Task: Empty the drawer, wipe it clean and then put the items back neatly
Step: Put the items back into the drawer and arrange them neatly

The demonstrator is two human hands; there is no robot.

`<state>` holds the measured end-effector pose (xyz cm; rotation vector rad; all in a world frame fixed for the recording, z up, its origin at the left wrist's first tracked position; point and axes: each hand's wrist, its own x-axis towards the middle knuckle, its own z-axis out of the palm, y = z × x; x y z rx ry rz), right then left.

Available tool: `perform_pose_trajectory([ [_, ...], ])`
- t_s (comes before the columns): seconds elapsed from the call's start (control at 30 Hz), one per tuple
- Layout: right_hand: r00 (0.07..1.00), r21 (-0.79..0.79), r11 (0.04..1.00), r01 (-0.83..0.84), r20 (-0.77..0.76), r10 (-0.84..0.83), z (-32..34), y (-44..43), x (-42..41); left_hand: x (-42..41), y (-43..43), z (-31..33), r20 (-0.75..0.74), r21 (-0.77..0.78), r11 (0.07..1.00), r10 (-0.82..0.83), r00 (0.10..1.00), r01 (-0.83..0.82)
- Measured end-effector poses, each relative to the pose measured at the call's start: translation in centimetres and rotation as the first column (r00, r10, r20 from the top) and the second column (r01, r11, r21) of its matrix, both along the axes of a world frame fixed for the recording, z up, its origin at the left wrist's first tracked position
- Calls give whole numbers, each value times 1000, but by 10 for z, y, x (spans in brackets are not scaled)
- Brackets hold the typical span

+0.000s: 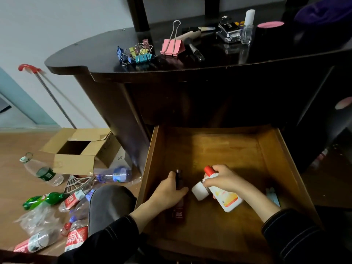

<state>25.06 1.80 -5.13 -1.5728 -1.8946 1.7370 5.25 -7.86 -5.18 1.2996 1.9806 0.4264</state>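
Emptying, it seems: the left hand grips a dark bottle, the right hand a white bottle. Next, lift both onto the bench.

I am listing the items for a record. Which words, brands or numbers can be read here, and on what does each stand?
"MAKE": on the dark bottle that the left hand holds in the drawer; the line under it is blurred.
White bottle in the right hand: label print too small to read.
Red-label bottles on the floor: lettering blurred.
Cardboard box: small mark, unreadable.
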Motion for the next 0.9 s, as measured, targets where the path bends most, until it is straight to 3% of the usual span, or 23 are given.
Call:
perform_pose_trajectory([
  [0.3,956,59,967,-246,179,232,-14,-12,-13,3,-11,0,-358,-183,968,-227,906,171],
  [0.5,885,162,914,-371,361,295,-12,-7,-4,6,-18,2,-601,-295,924,-378,704,244],
  [0.7,807,122,862,-491,435,399,-15,-11,5,12,-16,6,-664,-334,921,-382,643,201],
  [0.9,829,289,834,-471,469,305,-12,-14,2,11,-16,7,-698,-350,919,-386,604,183],
])
